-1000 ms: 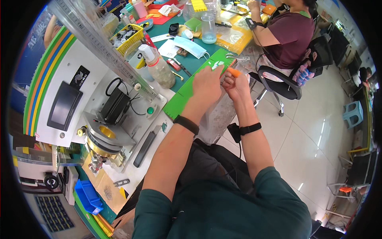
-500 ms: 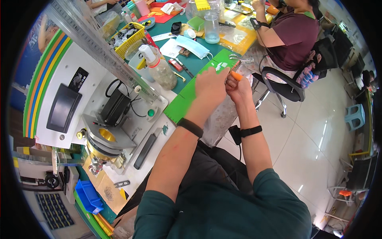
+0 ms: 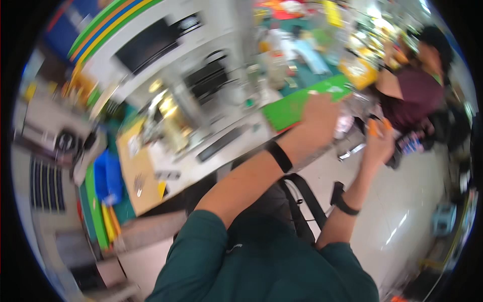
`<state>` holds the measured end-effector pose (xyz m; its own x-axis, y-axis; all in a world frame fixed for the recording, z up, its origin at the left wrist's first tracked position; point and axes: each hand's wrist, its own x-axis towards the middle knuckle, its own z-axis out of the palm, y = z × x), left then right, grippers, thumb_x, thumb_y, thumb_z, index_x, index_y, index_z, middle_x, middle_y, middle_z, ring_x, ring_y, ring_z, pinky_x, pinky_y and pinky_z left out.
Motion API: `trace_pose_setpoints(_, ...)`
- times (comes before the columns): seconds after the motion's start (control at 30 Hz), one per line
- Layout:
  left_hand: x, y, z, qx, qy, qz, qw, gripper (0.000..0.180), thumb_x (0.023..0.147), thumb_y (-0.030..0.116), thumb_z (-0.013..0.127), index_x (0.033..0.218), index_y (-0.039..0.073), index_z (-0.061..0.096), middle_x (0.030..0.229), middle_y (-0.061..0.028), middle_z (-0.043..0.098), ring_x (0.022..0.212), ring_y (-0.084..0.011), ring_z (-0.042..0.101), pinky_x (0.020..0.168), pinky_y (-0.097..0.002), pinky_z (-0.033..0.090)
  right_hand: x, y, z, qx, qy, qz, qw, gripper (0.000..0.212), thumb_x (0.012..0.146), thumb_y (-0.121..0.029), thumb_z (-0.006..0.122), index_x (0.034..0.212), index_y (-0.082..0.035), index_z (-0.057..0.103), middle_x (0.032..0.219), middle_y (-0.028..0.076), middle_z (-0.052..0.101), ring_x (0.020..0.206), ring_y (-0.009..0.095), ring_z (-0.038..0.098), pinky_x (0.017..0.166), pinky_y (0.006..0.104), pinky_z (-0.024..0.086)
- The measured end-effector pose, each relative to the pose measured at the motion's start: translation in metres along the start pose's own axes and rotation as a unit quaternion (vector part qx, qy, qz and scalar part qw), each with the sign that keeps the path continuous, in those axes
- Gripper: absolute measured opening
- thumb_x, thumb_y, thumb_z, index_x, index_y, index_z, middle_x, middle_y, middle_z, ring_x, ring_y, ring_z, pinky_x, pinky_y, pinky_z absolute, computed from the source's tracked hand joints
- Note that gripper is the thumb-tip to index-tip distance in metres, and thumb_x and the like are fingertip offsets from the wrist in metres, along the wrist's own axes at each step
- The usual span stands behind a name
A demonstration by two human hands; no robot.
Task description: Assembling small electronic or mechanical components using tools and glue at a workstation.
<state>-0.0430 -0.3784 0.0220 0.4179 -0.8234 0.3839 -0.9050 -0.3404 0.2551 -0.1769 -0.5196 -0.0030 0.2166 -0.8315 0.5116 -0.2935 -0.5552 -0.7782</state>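
My left hand (image 3: 322, 113) is over the green board (image 3: 287, 108) near its right end. Its back faces up, and its fingers are hidden or smeared by motion. Off the board to the right, my right hand (image 3: 380, 143) is raised above the floor. Orange finger covers (image 3: 373, 128) show on its fingertips, which stand a little apart; I make out nothing between them, though blur hides small detail. Each wrist wears a black band.
A white machine (image 3: 156, 50) with a dark screen and brass-coloured fixture stands at left. Beside it are a black bar (image 3: 220, 144) and a blue bin (image 3: 107, 176). A cluttered green table extends beyond. A seated person in a maroon shirt (image 3: 415, 95) is at upper right.
The view has swung left and blurred. My hands, close together before, are now apart: the right one is away from the board, the left still over it.
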Motion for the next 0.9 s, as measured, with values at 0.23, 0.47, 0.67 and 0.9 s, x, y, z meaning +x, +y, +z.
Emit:
trace_pose_setpoints(0.23, -0.139, 0.016, -0.095, -0.061, 0.129, -0.105, 0.984, 0.013, 0.083, 0.014, 0.073, 0.086, 0.002, 0.072, 0.100, -0.0180, 0.060, 0.090, -0.0365, 0.066, 0.076, -0.0464, 0.054, -0.087, -0.124, -0.036, 0.340, -0.140, -0.055, 0.928, 0.028, 0.098, -0.005, 0.072, 0.125, 0.002, 0.070, 0.077, 0.002, 0.066, 0.055, 0.006, 0.054, 0.051, 0.0192, 0.041)
trace_pose_setpoints(0.47, -0.335, -0.062, -0.201, 0.011, 0.280, -0.400, 0.872, 0.014, 0.083, 0.016, 0.083, 0.087, 0.006, 0.074, 0.087, -0.0107, 0.064, 0.084, -0.0312, 0.065, 0.074, -0.0409, 0.051, -0.227, -0.231, 0.010, 0.267, -0.597, -0.177, 0.736, 0.021, 0.090, -0.009, 0.081, 0.109, -0.003, 0.074, 0.071, 0.002, 0.058, 0.062, 0.008, 0.046, 0.055, 0.0277, 0.039)
trace_pose_setpoints(0.67, -0.414, -0.121, -0.210, 0.082, 0.207, -0.553, 0.803, 0.011, 0.085, 0.016, 0.077, 0.093, 0.009, 0.076, 0.093, -0.0143, 0.063, 0.089, -0.0342, 0.065, 0.077, -0.0443, 0.051, -0.330, -0.271, 0.099, 0.241, -0.569, -0.335, 0.711, 0.018, 0.088, -0.011, 0.076, 0.106, -0.006, 0.074, 0.082, 0.010, 0.066, 0.066, 0.029, 0.066, 0.059, 0.0390, 0.050)
trace_pose_setpoints(0.9, -0.430, -0.168, -0.189, 0.049, 0.227, -0.538, 0.810, 0.012, 0.083, 0.012, 0.079, 0.095, 0.008, 0.076, 0.085, -0.0115, 0.061, 0.084, -0.0309, 0.063, 0.075, -0.0423, 0.050, -0.375, -0.282, 0.136, 0.128, -0.539, -0.425, 0.716, 0.020, 0.092, -0.019, 0.071, 0.110, -0.009, 0.076, 0.087, 0.010, 0.067, 0.070, 0.031, 0.069, 0.061, 0.0421, 0.054)
